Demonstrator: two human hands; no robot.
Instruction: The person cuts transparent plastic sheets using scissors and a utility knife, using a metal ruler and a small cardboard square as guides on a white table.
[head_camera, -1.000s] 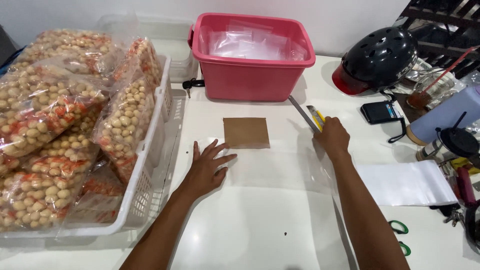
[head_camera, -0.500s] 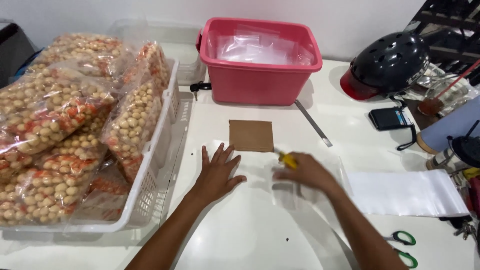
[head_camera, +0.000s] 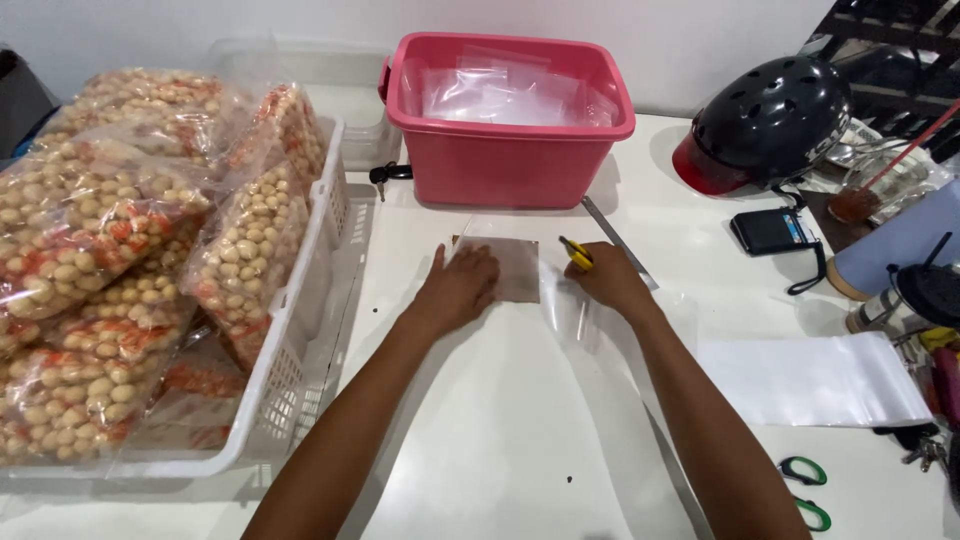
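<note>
White tabletop (head_camera: 500, 440) runs wall to wall, glossy and crowded at its edges. Left hand (head_camera: 460, 288) lies flat, fingers together, pressing a clear plastic sheet (head_camera: 560, 300) over a brown card (head_camera: 518, 270) just to its right. Right hand (head_camera: 608, 280), just across the card, is curled around a yellow cutter (head_camera: 575, 252) whose tip pokes out toward the card; a metal ruler (head_camera: 615, 240) lies just beyond it. Straight ahead of both hands stands a pink tub (head_camera: 510, 160) with clear bags inside, against a pale wall. Far left of the left hand, a white basket (head_camera: 300, 300) is heaped with bagged nuts (head_camera: 90, 250). Off to the right sit a black helmet (head_camera: 765, 120), a phone (head_camera: 772, 230), white bags (head_camera: 815, 380) and green scissors (head_camera: 805, 490).
</note>
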